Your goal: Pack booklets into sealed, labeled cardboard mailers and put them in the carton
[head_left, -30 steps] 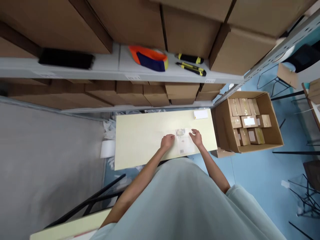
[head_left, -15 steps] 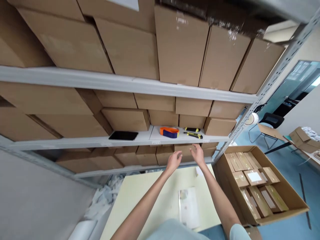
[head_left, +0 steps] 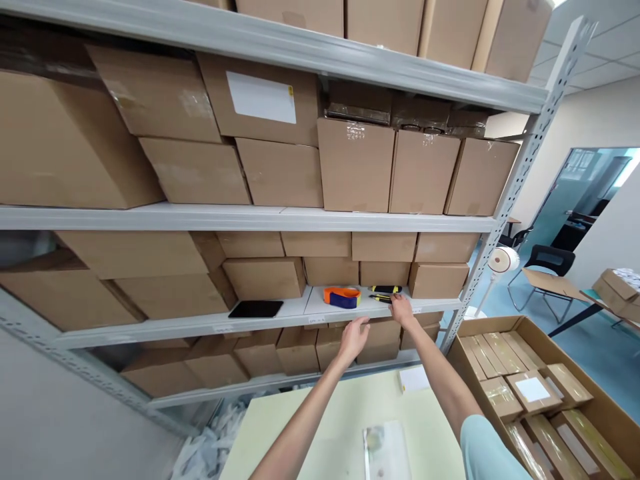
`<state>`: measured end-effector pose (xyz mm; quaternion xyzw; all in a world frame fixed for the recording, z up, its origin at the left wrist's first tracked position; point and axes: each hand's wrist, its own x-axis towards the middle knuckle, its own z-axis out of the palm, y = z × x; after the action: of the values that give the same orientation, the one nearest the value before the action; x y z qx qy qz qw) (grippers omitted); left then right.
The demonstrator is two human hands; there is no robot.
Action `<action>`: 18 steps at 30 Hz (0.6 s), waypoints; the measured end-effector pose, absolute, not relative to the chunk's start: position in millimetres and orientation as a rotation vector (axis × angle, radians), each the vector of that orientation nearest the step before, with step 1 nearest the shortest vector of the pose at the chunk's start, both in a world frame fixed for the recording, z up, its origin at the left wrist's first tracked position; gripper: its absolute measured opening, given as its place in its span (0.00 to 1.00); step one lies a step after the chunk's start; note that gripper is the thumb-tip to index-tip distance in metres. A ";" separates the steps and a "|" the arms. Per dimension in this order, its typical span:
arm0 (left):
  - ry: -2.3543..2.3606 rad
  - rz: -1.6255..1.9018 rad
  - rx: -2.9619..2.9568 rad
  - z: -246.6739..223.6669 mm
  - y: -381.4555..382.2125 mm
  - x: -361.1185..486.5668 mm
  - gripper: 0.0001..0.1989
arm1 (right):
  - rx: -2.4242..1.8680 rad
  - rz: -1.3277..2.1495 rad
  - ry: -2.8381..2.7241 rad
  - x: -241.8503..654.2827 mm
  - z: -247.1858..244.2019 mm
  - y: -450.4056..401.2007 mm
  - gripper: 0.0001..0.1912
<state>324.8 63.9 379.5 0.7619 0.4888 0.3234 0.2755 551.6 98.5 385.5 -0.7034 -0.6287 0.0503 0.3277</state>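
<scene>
On the middle shelf, my right hand (head_left: 401, 311) closes its fingers on the right end of a yellow-and-black utility knife (head_left: 381, 298), which still lies on the board. Just behind it is a second utility knife (head_left: 387, 289). My left hand (head_left: 354, 340) is held in front of the shelf edge, fingers curved and apart, with nothing in it. An orange, blue and yellow ring-shaped band (head_left: 343, 298) stands left of the knives. Farther left, a black phone-like slab (head_left: 256, 309) lies flat near the shelf's front edge.
Cardboard boxes (head_left: 356, 167) fill the metal rack's shelves (head_left: 240, 219). Below me, a pale table (head_left: 330, 420) carries a clear packet (head_left: 386, 450) and a white card (head_left: 414, 379). A large open carton (head_left: 520, 327) with small boxes stands at the right. A white fan (head_left: 503, 260) is behind.
My right hand has moved forward onto the front utility knife. My left hand stays just before the shelf, empty. The view has tilted up, showing more of the upper shelves.
</scene>
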 end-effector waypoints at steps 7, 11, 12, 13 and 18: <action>1.394 0.727 1.936 346.4 44.3 324.7 0.13 | -1.868 0.209 -1.661 567.8 370.7 88.4 0.17; 1.426 0.608 1.795 278.3 18.2 311.8 0.14 | -1.830 0.146 -1.613 572.5 314.8 41.1 0.25; 1.441 0.565 1.750 256.3 7.4 306.1 0.15 | -1.830 0.146 -1.590 570.1 294.9 22.5 0.26; 1.460 0.516 1.702 233.5 -5.3 299.9 0.15 | -1.841 0.169 -1.570 565.9 273.6 1.4 0.27; 1.545 0.225 1.492 132.1 -85.1 269.0 0.15 | -2.035 0.541 -1.459 526.6 165.6 -121.1 0.24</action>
<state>269.0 -85.1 132.1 0.6091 0.6309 0.0918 0.4716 526.6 -121.1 165.6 -0.7612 -0.5457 0.2025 0.2860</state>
